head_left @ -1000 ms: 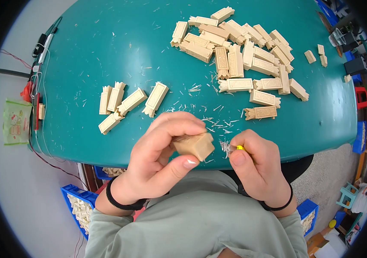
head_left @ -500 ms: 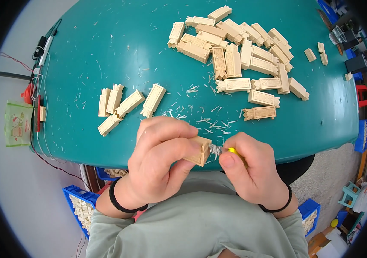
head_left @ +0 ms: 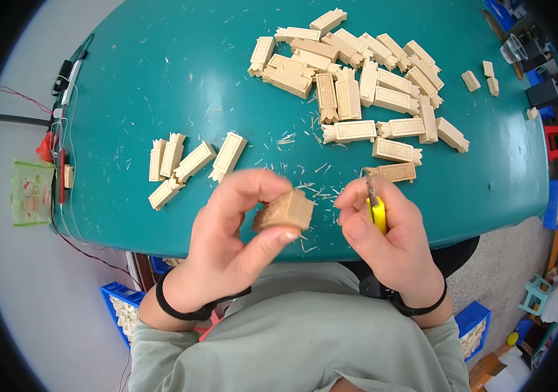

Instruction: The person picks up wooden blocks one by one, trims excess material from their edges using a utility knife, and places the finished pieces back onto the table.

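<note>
My left hand (head_left: 223,245) pinches a carved wooden block (head_left: 293,210) between thumb and fingers above the table's near edge. The block's plain end faces right, and its carved side is partly covered by my fingers. In my closed right hand (head_left: 396,243) is a small yellow-handled knife (head_left: 377,215), its thin metal tip pointing up and away from me. Knife and block are apart. Pale shavings (head_left: 321,193) lie on the green table (head_left: 194,78) just beyond my hands.
Many carved blocks (head_left: 350,130) lie in a loose group at the far right-centre. A smaller group (head_left: 194,161) sits left. Small pieces (head_left: 470,81) lie at the far right. Blue crates (head_left: 122,295) stand below the table on both sides. A power strip (head_left: 70,81) runs along the left edge.
The knife has drawn back from the block and now points upward in my right hand. My left hand has turned the block, so a plain end shows.
</note>
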A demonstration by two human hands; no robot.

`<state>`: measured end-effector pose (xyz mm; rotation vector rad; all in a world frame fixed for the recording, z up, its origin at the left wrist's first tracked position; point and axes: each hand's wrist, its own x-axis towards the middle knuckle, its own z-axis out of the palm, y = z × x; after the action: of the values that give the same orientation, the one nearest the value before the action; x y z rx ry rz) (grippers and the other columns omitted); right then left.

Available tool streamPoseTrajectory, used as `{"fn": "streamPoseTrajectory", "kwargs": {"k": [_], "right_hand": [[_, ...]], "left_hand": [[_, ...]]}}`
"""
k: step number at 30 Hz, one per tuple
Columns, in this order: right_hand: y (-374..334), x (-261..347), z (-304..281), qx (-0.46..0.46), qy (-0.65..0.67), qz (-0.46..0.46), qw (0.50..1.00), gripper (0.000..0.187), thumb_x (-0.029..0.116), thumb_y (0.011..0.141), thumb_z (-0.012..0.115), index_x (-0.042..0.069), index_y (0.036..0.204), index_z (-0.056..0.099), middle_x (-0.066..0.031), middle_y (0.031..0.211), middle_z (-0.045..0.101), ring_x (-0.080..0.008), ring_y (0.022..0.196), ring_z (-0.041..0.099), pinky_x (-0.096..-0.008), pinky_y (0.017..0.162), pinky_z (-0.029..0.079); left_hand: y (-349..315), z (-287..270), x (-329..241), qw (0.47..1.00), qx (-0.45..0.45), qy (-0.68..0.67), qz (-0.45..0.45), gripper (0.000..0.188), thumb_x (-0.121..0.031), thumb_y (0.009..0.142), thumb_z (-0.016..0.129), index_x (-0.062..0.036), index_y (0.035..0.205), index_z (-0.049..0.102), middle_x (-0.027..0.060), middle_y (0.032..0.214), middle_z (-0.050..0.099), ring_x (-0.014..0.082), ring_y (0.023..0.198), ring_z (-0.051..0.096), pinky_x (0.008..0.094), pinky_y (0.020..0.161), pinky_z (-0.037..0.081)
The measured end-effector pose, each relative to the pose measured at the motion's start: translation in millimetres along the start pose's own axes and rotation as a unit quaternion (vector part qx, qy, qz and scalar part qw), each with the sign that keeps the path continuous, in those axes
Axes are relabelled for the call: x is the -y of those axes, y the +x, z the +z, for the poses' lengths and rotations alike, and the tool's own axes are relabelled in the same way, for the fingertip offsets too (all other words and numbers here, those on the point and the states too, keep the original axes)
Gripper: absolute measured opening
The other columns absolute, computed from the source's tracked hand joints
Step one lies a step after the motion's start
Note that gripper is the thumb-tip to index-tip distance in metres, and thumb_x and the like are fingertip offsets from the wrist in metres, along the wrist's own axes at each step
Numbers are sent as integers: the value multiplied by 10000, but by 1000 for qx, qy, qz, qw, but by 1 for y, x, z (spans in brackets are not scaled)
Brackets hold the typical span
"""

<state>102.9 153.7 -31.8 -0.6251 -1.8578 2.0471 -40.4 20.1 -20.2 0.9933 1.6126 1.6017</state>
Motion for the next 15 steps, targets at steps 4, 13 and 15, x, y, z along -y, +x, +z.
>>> {"fn": "streamPoseTrajectory", "kwargs": {"k": [4,13,15], "right_hand": [[-1,-1,-6,-22,-3,28,999,263,220,823,640,12,918,510,-35,739,527,-65,626,470,-207,562,402],[-8,-2,-24,-41,-15,15,999,196,155,826,625,16,901,509,-18,710,536,-47,612,459,-189,558,390],[-8,-2,-25,-52,17,8,998,176,141,830,618,18,892,508,-11,703,533,-40,603,451,-184,553,385]], "left_hand": [[24,-9,5,961,20,269,-60,263,-29,759,634,-62,1006,548,120,845,594,221,871,567,300,753,455],[41,-38,-3,738,-35,672,56,300,-77,655,697,-64,935,590,91,870,587,287,801,532,362,718,444],[50,-27,-14,780,49,618,90,259,-69,653,696,-67,896,609,82,871,581,275,814,528,355,705,446]]}}
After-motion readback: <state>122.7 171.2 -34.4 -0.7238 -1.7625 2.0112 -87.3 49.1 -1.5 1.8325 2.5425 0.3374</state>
